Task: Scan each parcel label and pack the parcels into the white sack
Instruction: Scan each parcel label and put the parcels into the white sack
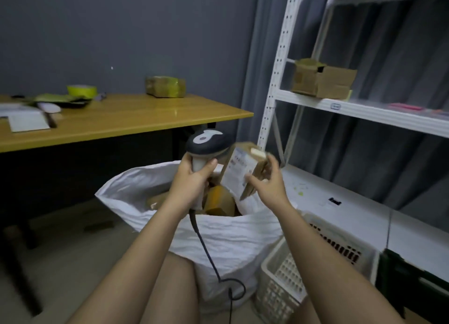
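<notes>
My left hand (194,175) grips the handle of a black and white barcode scanner (209,145), whose head points right at a small cardboard parcel (245,170). My right hand (267,180) holds that parcel by its right side, white label facing the scanner. Both are above the open white sack (226,238) on the floor, which holds several brown parcels (217,202). The scanner's cable (213,263) hangs down over the sack's front.
A yellow-topped table (126,119) at left carries a wrapped parcel (165,86), a tape roll (82,90) and papers. A white shelf rack (340,104) at right holds a cardboard box (323,80). A white plastic crate (303,270) stands beside the sack.
</notes>
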